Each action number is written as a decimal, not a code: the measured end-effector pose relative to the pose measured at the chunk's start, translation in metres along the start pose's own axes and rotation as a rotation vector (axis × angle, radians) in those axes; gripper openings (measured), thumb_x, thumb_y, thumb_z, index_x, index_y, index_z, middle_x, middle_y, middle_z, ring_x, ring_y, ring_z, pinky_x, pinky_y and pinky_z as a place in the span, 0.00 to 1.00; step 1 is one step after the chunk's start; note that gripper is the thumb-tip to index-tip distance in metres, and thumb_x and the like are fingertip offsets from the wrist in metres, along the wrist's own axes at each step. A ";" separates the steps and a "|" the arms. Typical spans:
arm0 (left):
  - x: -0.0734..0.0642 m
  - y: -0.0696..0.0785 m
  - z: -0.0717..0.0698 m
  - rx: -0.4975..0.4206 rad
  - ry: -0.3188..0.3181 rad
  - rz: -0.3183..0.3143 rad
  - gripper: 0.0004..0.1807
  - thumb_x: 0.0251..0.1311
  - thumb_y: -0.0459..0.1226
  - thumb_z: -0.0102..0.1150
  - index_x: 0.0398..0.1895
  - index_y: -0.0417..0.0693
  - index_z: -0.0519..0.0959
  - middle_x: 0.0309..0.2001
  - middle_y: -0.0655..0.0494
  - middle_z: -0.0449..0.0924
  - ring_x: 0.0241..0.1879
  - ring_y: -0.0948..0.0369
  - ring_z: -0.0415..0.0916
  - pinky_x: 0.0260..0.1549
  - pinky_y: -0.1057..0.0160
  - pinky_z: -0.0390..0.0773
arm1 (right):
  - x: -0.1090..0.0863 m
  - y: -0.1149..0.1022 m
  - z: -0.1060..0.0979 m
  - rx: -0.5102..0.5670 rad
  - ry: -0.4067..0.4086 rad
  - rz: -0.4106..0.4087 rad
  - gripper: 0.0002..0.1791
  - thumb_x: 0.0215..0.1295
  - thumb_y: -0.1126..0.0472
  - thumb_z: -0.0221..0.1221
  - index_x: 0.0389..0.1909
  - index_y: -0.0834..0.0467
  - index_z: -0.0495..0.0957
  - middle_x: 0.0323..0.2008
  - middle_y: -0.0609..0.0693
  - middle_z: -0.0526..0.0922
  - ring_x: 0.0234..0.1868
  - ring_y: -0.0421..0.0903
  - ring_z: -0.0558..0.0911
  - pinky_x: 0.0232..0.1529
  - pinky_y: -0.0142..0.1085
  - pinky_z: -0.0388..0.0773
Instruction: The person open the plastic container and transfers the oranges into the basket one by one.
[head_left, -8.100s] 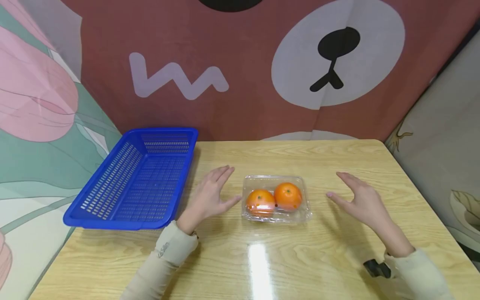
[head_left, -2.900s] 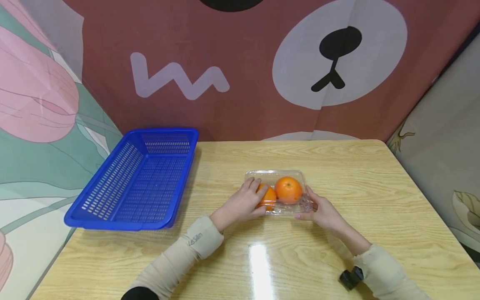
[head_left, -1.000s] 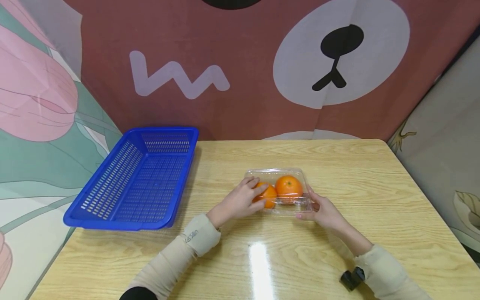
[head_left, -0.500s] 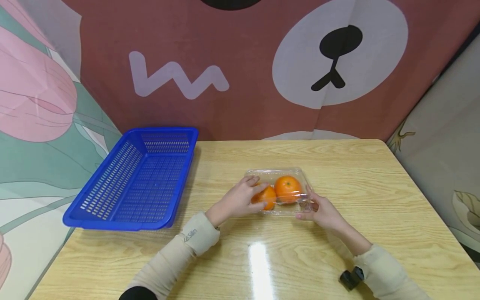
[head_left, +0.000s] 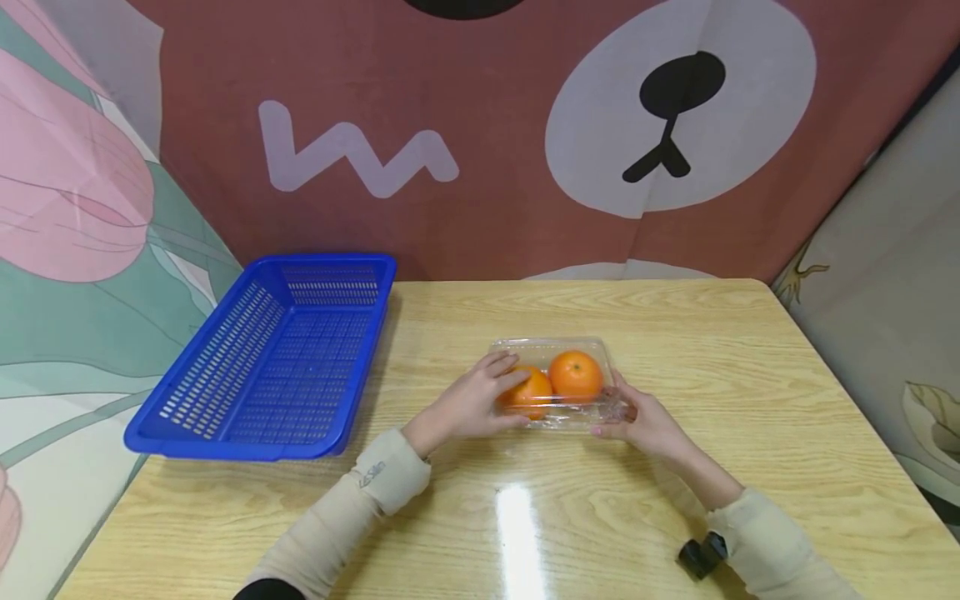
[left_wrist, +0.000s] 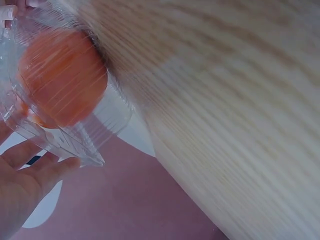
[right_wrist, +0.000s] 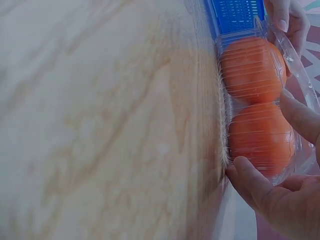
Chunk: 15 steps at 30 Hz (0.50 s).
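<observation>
Between our left hand (head_left: 476, 402) and right hand (head_left: 649, 425), both grasping its ends, we hold a clear plastic rectangular box (head_left: 558, 417) containing two round orange fruits (head_left: 576, 377).

A: Any writing to be read here?

B: One small piece: dark lettering (head_left: 372, 474) on the pale cuff (head_left: 400, 467) behind the left hand (head_left: 472, 404).

A: What does it say?

B: It looks like a single word, perhaps starting with "L" and ending in something like "Silin", but it's too small to spell out surely.

A: How does it run?

B: Aslant, climbing toward the upper right in the head view.

A: And the lilac zigzag (head_left: 345, 136) on the reddish-brown wall cloth (head_left: 487, 92)?

B: Somewhat like an "m"; I can't tell whether it's a letter.
</observation>
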<state>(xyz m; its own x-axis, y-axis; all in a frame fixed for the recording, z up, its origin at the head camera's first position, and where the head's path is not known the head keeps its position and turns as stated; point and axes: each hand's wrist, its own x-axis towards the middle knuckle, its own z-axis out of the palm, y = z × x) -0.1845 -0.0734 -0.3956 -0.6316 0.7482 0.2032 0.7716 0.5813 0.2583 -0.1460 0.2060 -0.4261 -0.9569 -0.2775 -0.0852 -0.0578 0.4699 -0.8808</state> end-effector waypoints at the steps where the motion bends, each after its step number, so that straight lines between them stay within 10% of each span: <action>1: -0.001 0.000 0.000 -0.003 -0.001 0.004 0.35 0.54 0.53 0.60 0.60 0.41 0.70 0.64 0.37 0.61 0.65 0.45 0.54 0.61 0.50 0.59 | 0.000 0.000 0.000 0.003 -0.001 0.001 0.54 0.50 0.60 0.68 0.69 0.68 0.41 0.62 0.70 0.61 0.57 0.64 0.70 0.48 0.41 0.76; 15: -0.007 -0.006 -0.006 -0.157 0.043 -0.006 0.31 0.59 0.49 0.56 0.62 0.42 0.68 0.66 0.38 0.58 0.67 0.45 0.49 0.63 0.48 0.55 | 0.001 0.004 -0.001 0.078 -0.011 0.002 0.50 0.50 0.61 0.67 0.68 0.71 0.47 0.62 0.70 0.60 0.50 0.59 0.76 0.42 0.32 0.77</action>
<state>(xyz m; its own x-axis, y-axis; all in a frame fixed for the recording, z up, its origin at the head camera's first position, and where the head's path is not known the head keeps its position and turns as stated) -0.1853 -0.0842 -0.3929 -0.6417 0.7283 0.2405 0.7485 0.5262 0.4036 -0.1477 0.2082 -0.4288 -0.9539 -0.2858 -0.0919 -0.0330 0.4042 -0.9141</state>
